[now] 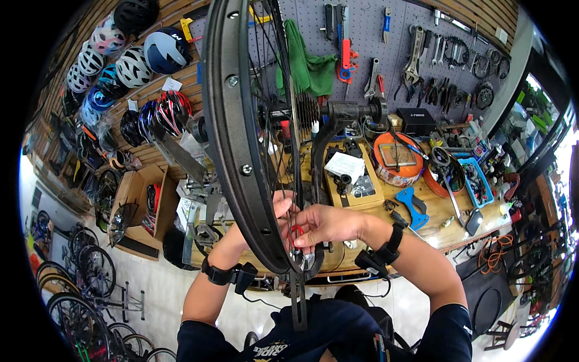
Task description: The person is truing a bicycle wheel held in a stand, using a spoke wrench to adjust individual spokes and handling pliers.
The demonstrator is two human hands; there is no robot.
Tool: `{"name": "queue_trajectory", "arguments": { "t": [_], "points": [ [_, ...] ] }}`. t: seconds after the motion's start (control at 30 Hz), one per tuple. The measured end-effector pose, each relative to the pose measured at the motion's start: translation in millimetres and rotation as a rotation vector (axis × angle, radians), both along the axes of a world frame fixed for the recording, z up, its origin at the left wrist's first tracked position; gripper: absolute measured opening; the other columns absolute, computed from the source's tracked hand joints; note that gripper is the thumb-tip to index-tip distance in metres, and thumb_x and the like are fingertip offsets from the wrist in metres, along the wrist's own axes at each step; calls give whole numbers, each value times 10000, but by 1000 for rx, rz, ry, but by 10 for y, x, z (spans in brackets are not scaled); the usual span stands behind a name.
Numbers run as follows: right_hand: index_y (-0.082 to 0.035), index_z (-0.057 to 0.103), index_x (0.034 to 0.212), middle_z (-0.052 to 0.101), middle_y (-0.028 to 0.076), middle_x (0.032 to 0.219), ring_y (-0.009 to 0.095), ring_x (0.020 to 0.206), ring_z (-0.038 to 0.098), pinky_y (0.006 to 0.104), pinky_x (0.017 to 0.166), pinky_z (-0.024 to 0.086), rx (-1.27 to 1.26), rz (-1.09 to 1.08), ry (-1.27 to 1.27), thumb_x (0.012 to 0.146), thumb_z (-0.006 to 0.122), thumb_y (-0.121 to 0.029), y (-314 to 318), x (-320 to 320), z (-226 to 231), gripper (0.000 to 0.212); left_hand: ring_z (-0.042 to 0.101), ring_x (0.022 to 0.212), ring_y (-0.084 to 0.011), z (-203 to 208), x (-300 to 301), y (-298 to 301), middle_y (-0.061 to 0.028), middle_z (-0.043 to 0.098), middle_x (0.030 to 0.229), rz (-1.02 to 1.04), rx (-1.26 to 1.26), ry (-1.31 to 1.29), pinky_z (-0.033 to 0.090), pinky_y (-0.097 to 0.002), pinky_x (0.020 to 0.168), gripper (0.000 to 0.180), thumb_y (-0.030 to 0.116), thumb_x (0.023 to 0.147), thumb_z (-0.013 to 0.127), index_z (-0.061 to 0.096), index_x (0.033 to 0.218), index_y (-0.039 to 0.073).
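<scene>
A black bicycle wheel rim (226,108) stands upright before me in a truing stand (322,145), its cassette (307,111) on the right side of the hub. Low on the wheel, my right hand (329,224) pinches a small red spoke wrench (296,231) among the spokes near the rim. My left hand (282,206) reaches in from the rim's left side, fingers curled at the spokes. The rim covers part of that hand, and whatever it grips is too small to make out. Both wrists wear black straps with small devices.
Behind the wheel, the wooden bench holds an orange round tin (398,160), an open cardboard tray (368,196), a blue tool (412,206) and a blue basket (476,181). Tools hang on the grey pegboard (362,36). Helmets (166,50) and a cardboard box (142,205) are at left.
</scene>
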State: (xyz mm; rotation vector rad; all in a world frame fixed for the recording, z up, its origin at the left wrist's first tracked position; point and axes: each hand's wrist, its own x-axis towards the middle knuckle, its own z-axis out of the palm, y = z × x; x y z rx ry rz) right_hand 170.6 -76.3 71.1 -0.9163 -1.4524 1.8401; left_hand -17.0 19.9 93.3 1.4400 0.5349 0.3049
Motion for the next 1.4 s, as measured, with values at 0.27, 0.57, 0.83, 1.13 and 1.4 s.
{"name": "queue_trajectory", "arguments": {
  "t": [0.27,0.57,0.83,1.13,1.4],
  "points": [
    [26,629,1113,697,76,945,104,758,644,230,675,522,21,71,319,804,775,-221,80,-14,-127,422,590,1041,-148,146,-18,-59,-78,611,1146,-18,30,-1,484,-315,887,564,438,984,498,493,1331,-7],
    [-2,639,882,630,16,757,66,617,574,206,547,462,143,-159,112,897,684,-169,-49,-213,3,174,601,927,-99,186,-80,-76,-39,636,1060,64,19,83,500,-257,767,527,435,976,527,509,1327,43],
    [14,627,981,626,53,744,120,649,553,280,584,461,308,-91,16,973,574,-271,-19,-109,-28,291,612,988,-188,773,-404,-952,-98,614,1081,475,499,-250,472,-290,862,414,228,966,518,501,1293,-26],
    [29,616,669,519,84,500,165,449,464,360,458,413,340,-334,-453,910,657,-357,-121,-308,227,456,591,1001,-151,696,-300,-1571,-86,558,1135,741,929,25,464,-277,892,411,-19,829,664,549,1218,-79],
    [42,651,923,637,136,743,214,660,608,338,639,493,294,-447,-257,848,595,-111,-6,-379,-115,179,575,909,-108,598,-210,-1648,-56,637,1026,806,901,60,445,-255,837,300,22,839,691,624,1124,-43]
  ]
}}
